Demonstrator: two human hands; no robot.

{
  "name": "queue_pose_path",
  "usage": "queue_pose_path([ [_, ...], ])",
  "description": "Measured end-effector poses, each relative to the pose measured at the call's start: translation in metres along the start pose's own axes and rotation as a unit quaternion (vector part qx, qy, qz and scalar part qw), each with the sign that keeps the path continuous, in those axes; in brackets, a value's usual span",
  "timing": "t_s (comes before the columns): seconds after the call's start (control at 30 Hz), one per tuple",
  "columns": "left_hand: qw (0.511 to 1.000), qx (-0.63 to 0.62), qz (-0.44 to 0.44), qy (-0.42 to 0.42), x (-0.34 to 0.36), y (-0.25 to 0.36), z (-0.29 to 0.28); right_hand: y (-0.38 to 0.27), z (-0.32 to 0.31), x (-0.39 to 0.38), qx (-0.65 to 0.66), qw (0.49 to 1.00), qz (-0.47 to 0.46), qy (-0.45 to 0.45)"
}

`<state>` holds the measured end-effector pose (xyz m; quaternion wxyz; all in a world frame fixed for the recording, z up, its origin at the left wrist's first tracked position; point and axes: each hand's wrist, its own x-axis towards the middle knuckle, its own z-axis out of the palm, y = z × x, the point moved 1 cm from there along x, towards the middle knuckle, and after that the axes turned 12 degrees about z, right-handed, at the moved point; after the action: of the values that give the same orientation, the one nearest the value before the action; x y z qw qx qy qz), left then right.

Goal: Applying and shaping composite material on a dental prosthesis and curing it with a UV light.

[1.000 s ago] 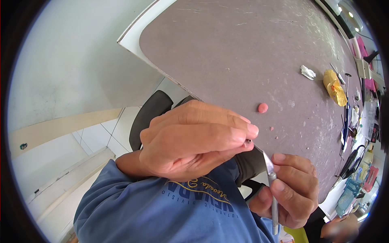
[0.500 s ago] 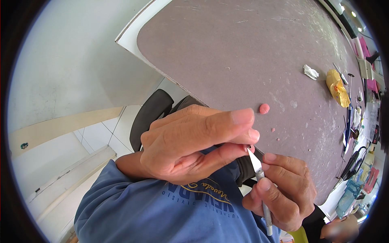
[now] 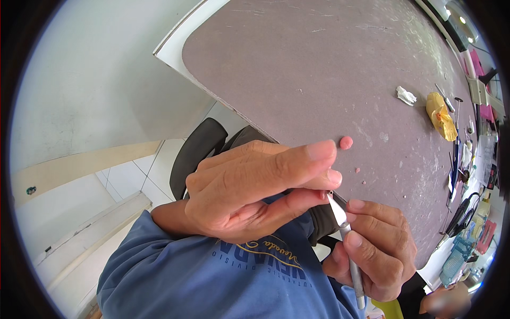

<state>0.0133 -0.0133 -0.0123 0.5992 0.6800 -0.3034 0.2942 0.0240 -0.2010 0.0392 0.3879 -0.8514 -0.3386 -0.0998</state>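
Observation:
In my right hand (image 3: 377, 250) is a craft knife (image 3: 356, 274) with a silver handle, gripped between thumb and fingers. Its pale pointed blade (image 3: 337, 211) reaches up and left to the fingertips of my left hand (image 3: 249, 189). Those fingertips are pinched on a tiny piece, mostly hidden, with a dark spot and a bit of pink showing beside the blade tip. A round pink lump of putty-like material (image 3: 346, 142) lies on the brown table mat (image 3: 276, 69) just beyond my left fingertips.
Small pink crumbs (image 3: 357, 170) are scattered on the mat. A crumpled white tissue (image 3: 406, 95) and a yellow wrapper (image 3: 441, 117) lie toward the right, near several slim tools and black-handled scissors (image 3: 463, 215). A blue plastic basket (image 3: 456, 266) stands at the lower right. A black chair (image 3: 197, 151) is at left.
The craft knife and my right hand have shifted slightly right and down, the blade tip moving a little along the small piece. My left hand keeps its pinch almost unmoved.

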Motion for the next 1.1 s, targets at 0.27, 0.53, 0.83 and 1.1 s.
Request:
queue_pose_path([
  [0.27,1.0,0.003,-0.027,0.002,0.0011,0.0019,0.0001,0.0007,0.0005,-0.0013,0.015,1.0,0.002,0.017],
  [0.53,1.0,0.01,-0.022,0.016,0.0019,0.0022,0.0022,0.0001,0.0,-0.0017,-0.008,1.0,-0.005,0.002],
  [0.83,0.999,0.025,-0.018,0.011,0.0036,0.0024,0.002,0.0006,-0.0006,-0.001,-0.007,1.0,-0.006,0.006],
  [1.1,0.999,0.025,-0.031,0.01,0.0026,0.0034,0.0022,0.0018,-0.0005,-0.0015,0.018,1.0,0.006,-0.02],
])
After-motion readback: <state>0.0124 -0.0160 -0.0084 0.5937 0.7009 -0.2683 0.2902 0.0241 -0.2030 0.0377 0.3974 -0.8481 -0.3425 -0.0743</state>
